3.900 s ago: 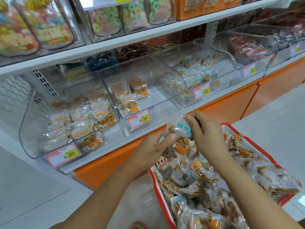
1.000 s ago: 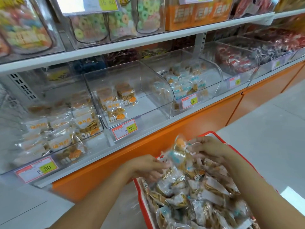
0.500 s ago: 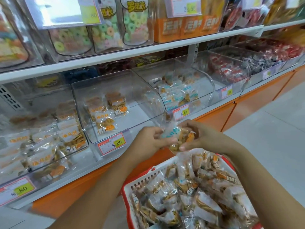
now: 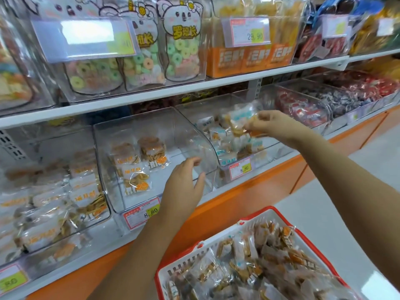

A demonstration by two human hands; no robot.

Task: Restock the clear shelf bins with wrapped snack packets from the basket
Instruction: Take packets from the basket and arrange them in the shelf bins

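Snack packets (image 4: 239, 121) hang pinched in our right hand (image 4: 270, 124) above the blue-label bin (image 4: 279, 148); we judge them light, crinkly, slippery, brittle inside, best pinched by the film edge. Our left hand (image 4: 184, 187) hovers spread, empty.

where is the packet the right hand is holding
Head view, right of centre: the packet is pinched by the fingers of the right hand, held over the blue-label bin, just right of the sparse middle bin.
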